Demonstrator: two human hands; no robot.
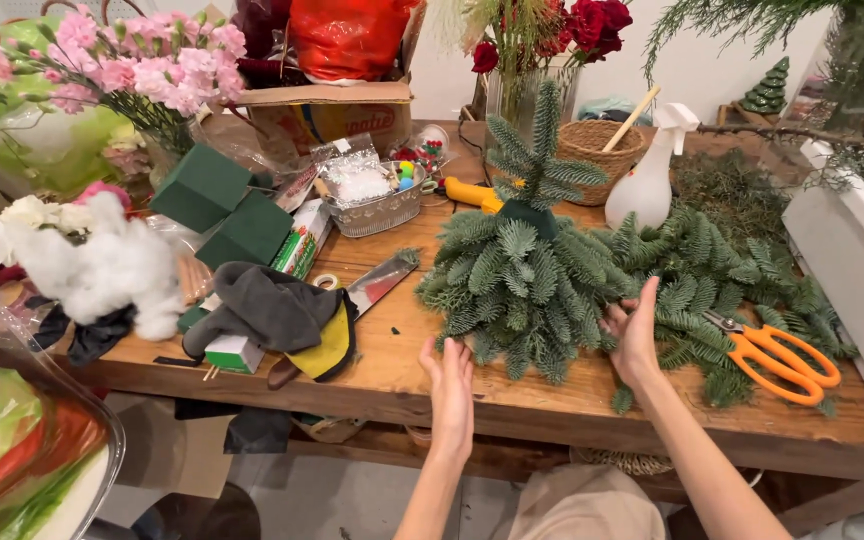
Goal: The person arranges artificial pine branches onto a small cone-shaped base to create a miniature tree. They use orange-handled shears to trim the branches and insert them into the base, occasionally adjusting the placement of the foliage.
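Observation:
A small tree-shaped arrangement of fir sprigs [520, 268] stands on the wooden table [392, 375], built around a dark green foam core. My left hand [451, 390] hovers open at its front lower edge, palm toward the sprigs, holding nothing. My right hand [635, 330] is open at its right side, fingers spread and touching the outer sprigs. A heap of loose fir branches [722, 275] lies to the right of the arrangement. Orange-handled scissors [777, 360] rest on those branches, near my right hand.
Green foam blocks [222, 205], a grey cloth with a yellow one [282, 315], a white spray bottle [649, 175], a wicker basket [600, 150], a metal tub [377, 205], white fluff [102, 265], pink flowers [142, 60] and red roses [592, 25] crowd the table. A white box [857, 265] borders the right.

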